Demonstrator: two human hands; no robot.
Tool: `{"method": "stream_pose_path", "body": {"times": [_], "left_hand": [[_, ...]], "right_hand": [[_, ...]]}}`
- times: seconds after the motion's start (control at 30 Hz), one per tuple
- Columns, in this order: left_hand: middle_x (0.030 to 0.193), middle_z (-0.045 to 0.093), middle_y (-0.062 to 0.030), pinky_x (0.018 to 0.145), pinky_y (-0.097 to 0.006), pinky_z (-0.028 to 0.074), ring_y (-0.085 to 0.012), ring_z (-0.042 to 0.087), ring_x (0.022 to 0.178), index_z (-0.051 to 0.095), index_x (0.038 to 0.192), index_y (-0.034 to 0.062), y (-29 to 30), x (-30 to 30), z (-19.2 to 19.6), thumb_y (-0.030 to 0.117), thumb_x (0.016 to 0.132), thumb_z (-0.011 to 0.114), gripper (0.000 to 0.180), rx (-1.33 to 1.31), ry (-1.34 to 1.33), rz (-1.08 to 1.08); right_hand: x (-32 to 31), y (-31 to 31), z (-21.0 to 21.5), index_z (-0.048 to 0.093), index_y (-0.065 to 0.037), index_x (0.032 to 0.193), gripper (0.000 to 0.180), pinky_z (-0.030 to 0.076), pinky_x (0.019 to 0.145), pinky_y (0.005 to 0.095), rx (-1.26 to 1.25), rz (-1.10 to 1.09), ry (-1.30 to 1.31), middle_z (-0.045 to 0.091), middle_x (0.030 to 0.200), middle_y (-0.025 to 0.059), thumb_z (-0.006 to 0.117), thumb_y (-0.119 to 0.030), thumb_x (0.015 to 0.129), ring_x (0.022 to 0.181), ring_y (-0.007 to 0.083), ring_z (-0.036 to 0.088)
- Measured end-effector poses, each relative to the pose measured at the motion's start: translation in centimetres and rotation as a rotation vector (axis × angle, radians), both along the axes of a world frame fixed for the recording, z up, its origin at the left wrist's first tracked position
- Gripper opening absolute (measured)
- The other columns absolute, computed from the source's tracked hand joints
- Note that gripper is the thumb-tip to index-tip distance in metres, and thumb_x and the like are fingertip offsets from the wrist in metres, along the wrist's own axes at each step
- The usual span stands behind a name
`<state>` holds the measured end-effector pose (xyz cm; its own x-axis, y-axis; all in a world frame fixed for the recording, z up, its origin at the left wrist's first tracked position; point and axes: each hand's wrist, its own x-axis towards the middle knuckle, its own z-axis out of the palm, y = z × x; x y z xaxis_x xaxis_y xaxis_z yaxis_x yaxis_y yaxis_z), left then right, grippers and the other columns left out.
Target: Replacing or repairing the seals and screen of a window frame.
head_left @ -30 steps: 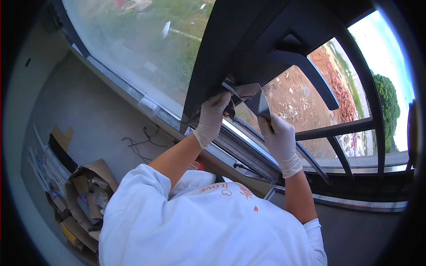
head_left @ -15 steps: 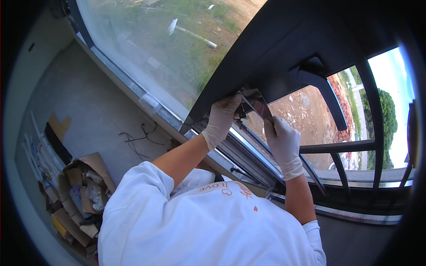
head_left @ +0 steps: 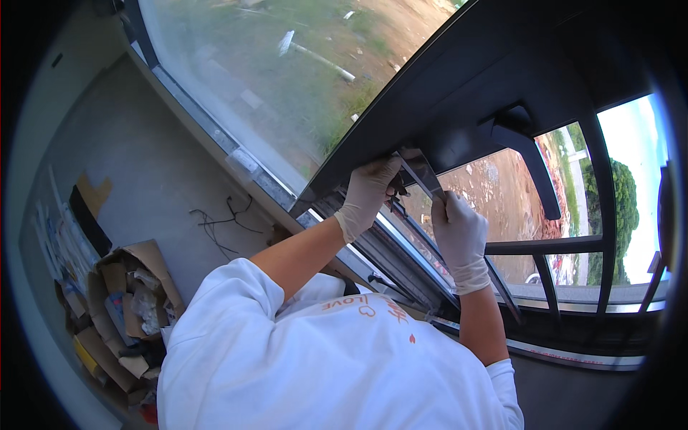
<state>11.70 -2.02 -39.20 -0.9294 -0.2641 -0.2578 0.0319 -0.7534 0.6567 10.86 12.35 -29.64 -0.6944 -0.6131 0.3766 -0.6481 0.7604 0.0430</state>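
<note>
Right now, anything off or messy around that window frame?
Mostly tidy. Both gloved hands, left hand and right hand, hold a thin flat strip against the dark window frame. On the floor, loose wires lie tangled, and a torn cardboard box overflows with scraps.

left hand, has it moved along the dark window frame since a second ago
Cannot tell. The left hand grips the same lower edge of the dark window frame beside the handle; its shift in the picture matches the frame's.

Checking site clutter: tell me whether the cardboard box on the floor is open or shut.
Open. The cardboard box on the floor has its flaps spread outward, and crumpled scraps and packaging show inside it.
</note>
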Motion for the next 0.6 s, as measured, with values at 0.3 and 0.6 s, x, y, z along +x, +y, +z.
{"method": "stream_pose_path", "body": {"times": [0.3, 0.6], "left_hand": [[0.068, 0.059, 0.0035, 0.051, -0.016, 0.034, -0.0021, 0.044, 0.055, 0.067, 0.086, 0.0059, 0.0, 0.0, -0.3, 0.024, 0.087, 0.063, 0.019, -0.002, 0.051, -0.017], [0.068, 0.06, 0.0031, 0.051, -0.017, 0.035, -0.0022, 0.044, 0.055, 0.068, 0.086, 0.006, -0.1, -0.2, -0.9, 0.025, 0.088, 0.063, 0.019, -0.034, 0.114, -0.031]], "right_hand": [[-1.3, 0.4, 0.8, 0.054, -0.007, 0.073, 0.018, 0.046, 0.046, 0.0395, 0.062, 0.042, -0.079, 0.056, 0.061, 0.0107, 0.054, -0.02, 0.086, 0.05, 0.0302, 0.058], [-1.5, 0.8, 0.7, 0.054, -0.006, 0.072, 0.019, 0.046, 0.046, 0.0393, 0.018, 0.083, -0.111, 0.055, 0.059, 0.0111, 0.055, -0.019, 0.086, 0.05, 0.0304, 0.058]]}}
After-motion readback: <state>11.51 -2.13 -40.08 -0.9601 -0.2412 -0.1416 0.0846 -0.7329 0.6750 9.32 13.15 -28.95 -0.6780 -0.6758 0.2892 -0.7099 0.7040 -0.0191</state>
